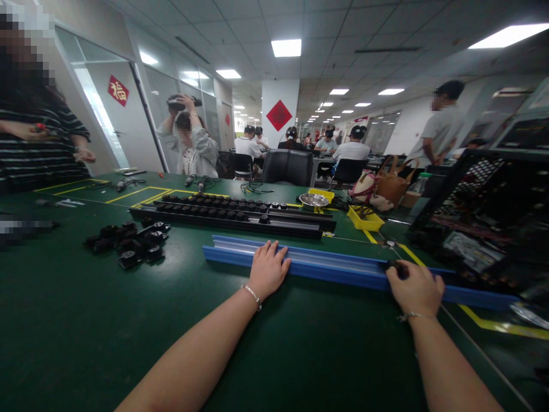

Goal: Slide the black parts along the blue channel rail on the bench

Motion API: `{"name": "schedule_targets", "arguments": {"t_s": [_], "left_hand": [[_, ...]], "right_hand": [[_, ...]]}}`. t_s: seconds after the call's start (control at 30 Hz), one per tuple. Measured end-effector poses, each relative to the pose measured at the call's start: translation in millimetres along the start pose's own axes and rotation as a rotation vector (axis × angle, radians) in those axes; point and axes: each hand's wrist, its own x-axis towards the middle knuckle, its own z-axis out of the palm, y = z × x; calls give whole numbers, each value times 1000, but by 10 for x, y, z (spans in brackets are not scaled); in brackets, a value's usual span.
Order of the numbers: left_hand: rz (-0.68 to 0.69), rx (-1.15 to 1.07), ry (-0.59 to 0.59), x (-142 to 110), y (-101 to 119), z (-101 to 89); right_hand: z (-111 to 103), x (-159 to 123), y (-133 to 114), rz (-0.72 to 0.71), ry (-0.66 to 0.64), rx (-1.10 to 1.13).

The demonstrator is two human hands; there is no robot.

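A long blue channel-shaped rail (338,270) lies across the green table in front of me. My left hand (269,269) rests on its left part, fingers stretched over the channel. Toward the rail's right side, the fingers of my right hand (417,290) are curled round a small black part (393,266) at the channel. My fingers hide most of that part. A loose pile of black plastic parts (128,246) lies to the left. Behind the blue rail are black rails (295,226) carrying rows of similar black parts.
An open black metal case (476,212) stands at the right, close to the rail's end. A yellow bin (365,220) and a steel bowl (314,199) sit farther back. Cables and tools lie along the far edge. A person in a striped top (38,143) stands at the left.
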Motion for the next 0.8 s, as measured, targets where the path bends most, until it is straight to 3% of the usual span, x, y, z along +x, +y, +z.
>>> {"name": "schedule_targets", "arguments": {"t_s": [0.27,0.5,0.8], "left_hand": [[-3,-6,-14,-4,6,-24],[-4,-17,2,-7,0,-5],[-14,-26,2,-3,2,-7]], "right_hand": [[22,4,-27,-52,-31,-2],[142,7,-14,-136,58,57],[129,9,-37,-166,53,59]]}}
